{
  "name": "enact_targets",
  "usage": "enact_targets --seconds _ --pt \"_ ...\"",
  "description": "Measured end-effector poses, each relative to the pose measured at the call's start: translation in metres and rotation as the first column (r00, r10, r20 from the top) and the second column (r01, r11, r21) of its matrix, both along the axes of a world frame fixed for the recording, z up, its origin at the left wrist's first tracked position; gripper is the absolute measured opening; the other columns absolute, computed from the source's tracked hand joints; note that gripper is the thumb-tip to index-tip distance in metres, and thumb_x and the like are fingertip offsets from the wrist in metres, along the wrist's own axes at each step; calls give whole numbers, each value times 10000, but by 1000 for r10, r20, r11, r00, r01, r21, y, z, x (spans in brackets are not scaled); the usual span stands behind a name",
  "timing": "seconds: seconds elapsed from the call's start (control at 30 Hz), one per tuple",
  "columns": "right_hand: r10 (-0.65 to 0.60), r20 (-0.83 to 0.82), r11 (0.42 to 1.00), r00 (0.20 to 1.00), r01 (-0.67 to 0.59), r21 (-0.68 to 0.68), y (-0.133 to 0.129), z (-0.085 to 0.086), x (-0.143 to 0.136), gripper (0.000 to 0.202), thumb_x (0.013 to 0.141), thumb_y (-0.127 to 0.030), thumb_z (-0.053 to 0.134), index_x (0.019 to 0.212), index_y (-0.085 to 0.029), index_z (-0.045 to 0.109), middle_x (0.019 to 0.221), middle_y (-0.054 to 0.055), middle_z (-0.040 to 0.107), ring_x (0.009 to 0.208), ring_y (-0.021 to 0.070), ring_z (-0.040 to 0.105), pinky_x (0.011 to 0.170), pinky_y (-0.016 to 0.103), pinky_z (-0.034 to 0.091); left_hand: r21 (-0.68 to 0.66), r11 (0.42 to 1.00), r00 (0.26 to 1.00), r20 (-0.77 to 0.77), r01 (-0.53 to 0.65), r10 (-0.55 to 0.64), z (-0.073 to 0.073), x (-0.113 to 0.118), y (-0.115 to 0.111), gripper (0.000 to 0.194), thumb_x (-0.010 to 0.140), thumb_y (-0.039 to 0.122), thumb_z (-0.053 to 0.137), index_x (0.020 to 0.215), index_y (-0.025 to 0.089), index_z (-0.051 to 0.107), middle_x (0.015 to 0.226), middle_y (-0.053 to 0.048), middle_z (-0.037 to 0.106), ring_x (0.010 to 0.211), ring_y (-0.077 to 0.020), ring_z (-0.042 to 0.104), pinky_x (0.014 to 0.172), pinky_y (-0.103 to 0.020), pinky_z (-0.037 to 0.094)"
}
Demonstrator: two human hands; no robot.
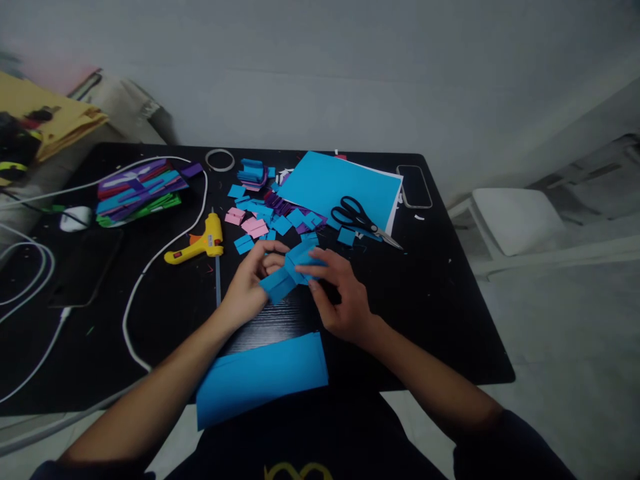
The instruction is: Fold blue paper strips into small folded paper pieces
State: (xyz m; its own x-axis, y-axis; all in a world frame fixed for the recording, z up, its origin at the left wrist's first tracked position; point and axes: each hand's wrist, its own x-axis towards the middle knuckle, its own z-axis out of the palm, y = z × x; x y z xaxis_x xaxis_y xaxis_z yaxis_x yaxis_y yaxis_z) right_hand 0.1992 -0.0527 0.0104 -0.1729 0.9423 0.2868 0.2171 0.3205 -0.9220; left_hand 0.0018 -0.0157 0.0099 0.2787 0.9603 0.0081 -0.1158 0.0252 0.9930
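Note:
Between both hands, above the black table, are folded blue paper pieces (279, 285). My left hand (254, 280) is closed around their left side, its fingertips partly hidden behind the paper. From the right, my right hand (340, 293) pinches the same paper with thumb and fingers. Just beyond the hands lie small cut paper pieces, blue and pink (255, 228). Close to my body, a folded blue sheet (265, 373) rests at the table's front edge. Black-handled scissors (363, 220) lie partly on a large blue sheet (340, 187).
A yellow glue gun (200, 244) with a glue stick lies left of my hands, beside a white cable (131, 313). Bundled coloured paper strips (140, 190), a dark phone (87, 267) and a tape ring (220, 160) are farther left. Another phone (415, 187) lies back right.

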Motion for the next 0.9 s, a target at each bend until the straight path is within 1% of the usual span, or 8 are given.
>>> enact_targets --seconds 0.1,0.23,0.37,0.47,0.63,0.77,0.83,0.9 --pt "-141 -140 990 980 137 -42 6 -3 0 550 871 -285 775 1378 -327 566 1392 95 625 1334 314 572 1170 540 449 20 1000 999 30 15 -15 -3 1 -1 348 878 307 790 1118 213 555 755 39 645 647 -107 643 640 -219 523" --pt "-108 -239 953 965 32 -300 16 -5 2 756 742 -387 902 1398 -316 531 1311 85 653 1041 263 684 892 431 593 47 999 1000 1 22 -22 -11 0 -4 302 890 277 774 1090 220 555 753 45 606 656 -99 629 635 -205 506" --pt "-58 -110 939 992 17 -343 19 -4 5 446 718 -384 902 1105 -261 717 1046 27 747 972 256 692 900 409 559 74 997 990 -143 -1 12 -16 -1 -9 279 892 311 763 1064 225 559 906 -11 696 749 -134 704 675 -232 540" --pt "-69 -91 917 994 27 -399 21 -6 7 272 749 -376 861 952 -232 751 909 15 752 879 248 694 842 395 551 157 987 960 -280 21 24 -11 -4 -9 267 906 280 727 1122 231 580 1028 -55 736 824 -167 728 717 -273 568" --pt "-116 -92 910 989 69 -408 27 -10 11 243 765 -334 825 964 -227 733 915 17 746 845 230 684 842 389 544 409 890 909 -416 200 -13 7 -16 -4 294 917 183 602 1193 226 689 1225 -109 698 1062 -249 686 846 -359 568" --pt "-130 -55 920 990 100 -378 29 -11 12 209 769 -301 806 942 -232 711 881 11 730 819 228 670 841 398 546 434 855 862 -505 282 -28 12 -18 -3 359 908 206 639 1263 239 680 1224 -102 686 1086 -265 652 879 -379 552" --pt "-139 -63 914 988 104 -392 29 -12 12 208 764 -288 803 931 -234 691 842 7 713 796 232 665 828 410 558 425 858 831 -557 289 -4 10 -16 -4 377 883 185 670 1255 241 678 1155 -88 692 1011 -246 657 860 -370 552" --pt "-164 -123 904 979 100 -417 29 -13 11 316 748 -271 812 1030 -243 673 899 16 707 814 240 671 802 419 584 401 876 826 -564 269 5 7 -13 -4 359 883 161 659 1233 238 677 1126 -79 682 937 -217 653 820 -347 556"
